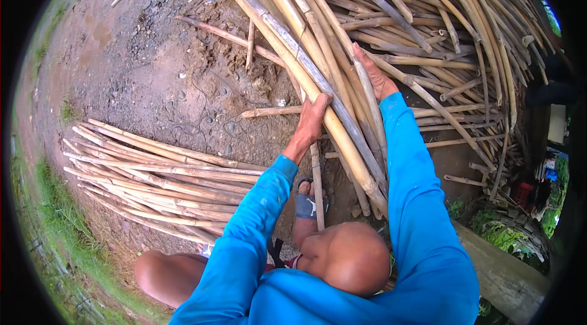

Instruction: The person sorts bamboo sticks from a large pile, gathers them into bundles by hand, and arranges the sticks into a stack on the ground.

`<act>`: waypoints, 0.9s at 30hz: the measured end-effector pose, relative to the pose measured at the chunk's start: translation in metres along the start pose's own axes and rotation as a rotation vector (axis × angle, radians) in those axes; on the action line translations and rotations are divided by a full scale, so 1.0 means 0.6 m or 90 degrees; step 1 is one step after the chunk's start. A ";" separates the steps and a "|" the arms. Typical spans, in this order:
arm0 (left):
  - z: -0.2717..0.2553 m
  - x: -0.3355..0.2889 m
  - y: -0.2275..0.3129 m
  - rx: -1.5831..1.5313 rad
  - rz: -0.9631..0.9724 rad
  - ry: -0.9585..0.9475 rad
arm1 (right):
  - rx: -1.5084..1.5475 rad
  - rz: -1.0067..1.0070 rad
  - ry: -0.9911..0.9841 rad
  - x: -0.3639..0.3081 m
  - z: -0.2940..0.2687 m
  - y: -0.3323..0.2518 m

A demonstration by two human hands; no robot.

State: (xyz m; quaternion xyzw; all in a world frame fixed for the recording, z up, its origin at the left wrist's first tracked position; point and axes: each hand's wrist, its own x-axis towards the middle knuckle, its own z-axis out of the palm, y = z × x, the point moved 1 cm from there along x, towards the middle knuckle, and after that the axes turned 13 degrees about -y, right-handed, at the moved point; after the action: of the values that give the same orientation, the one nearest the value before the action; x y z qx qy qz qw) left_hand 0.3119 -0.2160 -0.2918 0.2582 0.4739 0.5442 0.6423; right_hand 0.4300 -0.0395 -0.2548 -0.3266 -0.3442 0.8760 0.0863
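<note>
Several long tan bamboo poles (348, 147) are gathered between my two hands, slanting from the upper middle down toward my knee. My left hand (313, 122) presses on the left side of this bundle, its thumb over a yellowish pole and the other fingers hidden beneath. On the right side and farther up, my right hand (375, 78) is curled against the outermost pole, most of its fingers out of sight. A greyish pole (330, 96) lies among the lighter ones. The lower pole ends come close to my right sleeve.
A neat stack of bamboo (165, 184) lies on the muddy ground at left. A large tangled bamboo pile (391, 4) fills the upper right. Loose poles cross the mud near my sandaled foot (307, 203). A wooden beam (504, 273) lies at lower right, near a red crate (521, 193).
</note>
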 end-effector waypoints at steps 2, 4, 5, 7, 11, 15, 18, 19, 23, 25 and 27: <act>0.015 -0.004 0.019 -0.009 -0.009 -0.024 | 0.004 -0.020 0.011 -0.008 -0.021 0.001; 0.028 -0.002 0.040 0.004 0.002 -0.059 | 0.058 0.051 -0.047 -0.010 -0.046 -0.002; 0.021 0.006 0.037 -0.110 0.025 -0.068 | 0.079 0.072 -0.094 -0.005 -0.027 -0.001; 0.017 0.013 0.059 -0.236 -0.006 -0.075 | 0.021 0.036 -0.081 -0.004 -0.010 0.000; 0.021 0.027 0.068 -0.469 0.019 -0.062 | -0.068 0.039 -0.024 -0.026 0.021 0.014; 0.022 0.035 0.026 -0.369 0.156 0.076 | -0.121 0.026 0.069 -0.054 0.099 0.014; 0.066 0.007 0.048 -0.287 0.192 0.109 | -0.121 0.026 0.088 -0.103 0.130 -0.009; 0.098 -0.010 0.076 -0.249 0.229 0.145 | -0.108 0.023 0.101 -0.123 0.135 -0.021; 0.138 -0.044 0.135 -0.277 0.298 0.172 | -0.213 0.007 0.077 -0.159 0.189 -0.079; 0.144 -0.051 0.144 -0.312 0.330 0.158 | -0.330 -0.041 -0.004 -0.170 0.225 -0.112; 0.169 -0.062 0.165 -0.380 0.359 0.122 | -0.436 -0.085 -0.022 -0.185 0.223 -0.134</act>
State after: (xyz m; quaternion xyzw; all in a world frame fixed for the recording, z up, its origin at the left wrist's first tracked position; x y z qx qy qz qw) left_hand 0.3588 -0.2054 -0.1534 0.1285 0.2640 0.8337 0.4678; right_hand 0.4250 -0.0941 -0.0710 -0.2986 -0.6402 0.7074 0.0228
